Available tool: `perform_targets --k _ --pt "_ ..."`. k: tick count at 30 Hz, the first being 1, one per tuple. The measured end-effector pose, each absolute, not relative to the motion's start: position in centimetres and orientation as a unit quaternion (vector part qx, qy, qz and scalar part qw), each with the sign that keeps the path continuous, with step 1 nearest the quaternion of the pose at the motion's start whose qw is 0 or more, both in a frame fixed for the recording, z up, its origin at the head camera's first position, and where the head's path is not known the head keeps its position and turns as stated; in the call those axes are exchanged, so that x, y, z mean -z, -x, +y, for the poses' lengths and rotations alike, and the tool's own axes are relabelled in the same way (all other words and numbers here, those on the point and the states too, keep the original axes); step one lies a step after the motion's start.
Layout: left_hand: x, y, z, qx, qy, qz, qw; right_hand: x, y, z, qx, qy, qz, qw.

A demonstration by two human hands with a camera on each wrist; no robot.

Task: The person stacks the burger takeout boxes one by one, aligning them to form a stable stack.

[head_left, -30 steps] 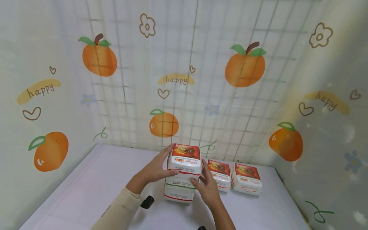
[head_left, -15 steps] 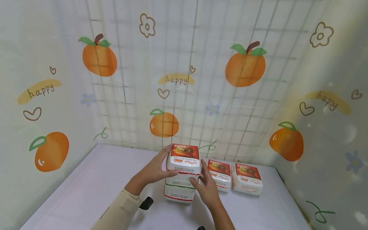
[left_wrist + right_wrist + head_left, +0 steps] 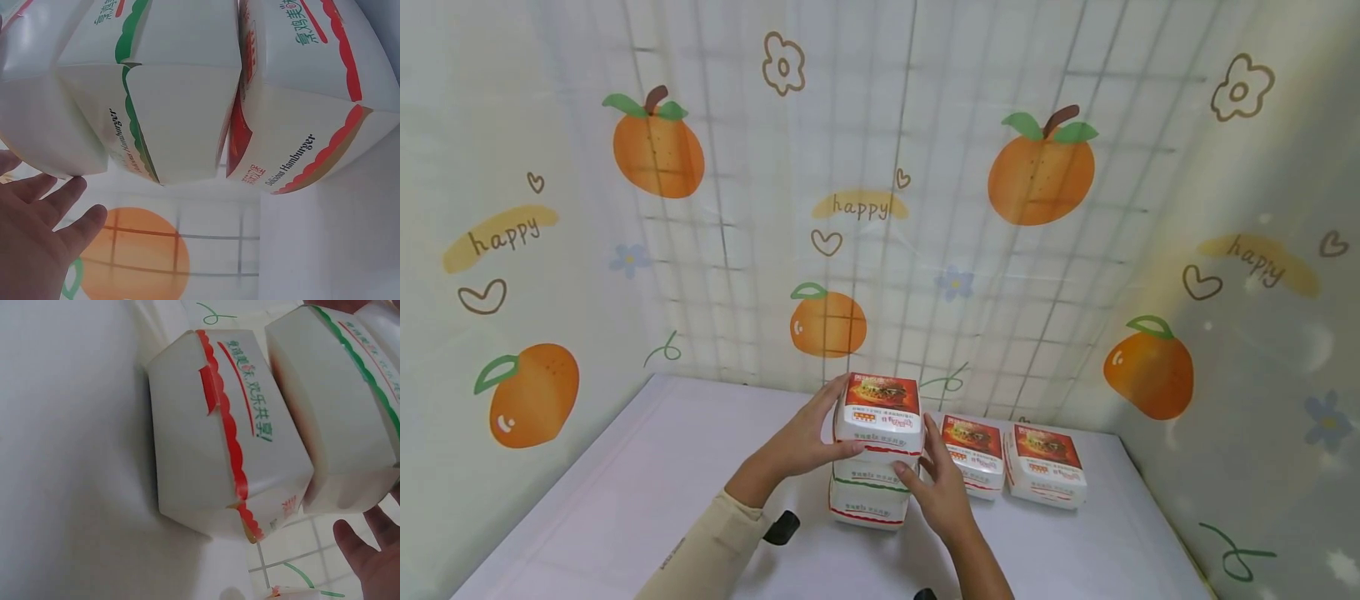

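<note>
Three white burger boxes form a stack in the middle of the head view. The top burger box (image 3: 882, 412) has a burger picture on its lid and a red wavy trim. Under it sits a green-trimmed burger box (image 3: 865, 477), and lowest is another red-trimmed burger box (image 3: 867, 507). My left hand (image 3: 805, 433) holds the top box from the left, thumb across its front. From the right my right hand (image 3: 938, 483) holds the same box, thumb low near the seam with the green-trimmed one. In the left wrist view, fingertips (image 3: 75, 186) touch the top box's edge.
Two more burger boxes stand to the right of the stack, one burger box (image 3: 973, 454) close by and another burger box (image 3: 1045, 465) farther right. All rest on a white table (image 3: 700, 450). Behind hangs a curtain (image 3: 737, 292) with printed oranges, a wire grid showing through.
The top box has shifted very slightly left with both hands and now looks squarely aligned over the stack. Otherwise almost nothing has moved.
</note>
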State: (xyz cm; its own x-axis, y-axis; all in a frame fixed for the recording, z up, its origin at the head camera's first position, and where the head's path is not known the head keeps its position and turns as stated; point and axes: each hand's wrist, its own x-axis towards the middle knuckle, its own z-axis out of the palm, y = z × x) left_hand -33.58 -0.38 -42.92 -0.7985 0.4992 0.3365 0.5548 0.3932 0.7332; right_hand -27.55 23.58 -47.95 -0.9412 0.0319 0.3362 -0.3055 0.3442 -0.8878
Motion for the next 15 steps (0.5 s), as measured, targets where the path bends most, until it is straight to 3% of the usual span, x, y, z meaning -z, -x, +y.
perform_targets --k 15 --pt "43.31 34.03 -0.35 0.461 0.325 -0.825 0.034 48.1 27.58 23.89 -0.563 -0.062 -0.814 0.128"
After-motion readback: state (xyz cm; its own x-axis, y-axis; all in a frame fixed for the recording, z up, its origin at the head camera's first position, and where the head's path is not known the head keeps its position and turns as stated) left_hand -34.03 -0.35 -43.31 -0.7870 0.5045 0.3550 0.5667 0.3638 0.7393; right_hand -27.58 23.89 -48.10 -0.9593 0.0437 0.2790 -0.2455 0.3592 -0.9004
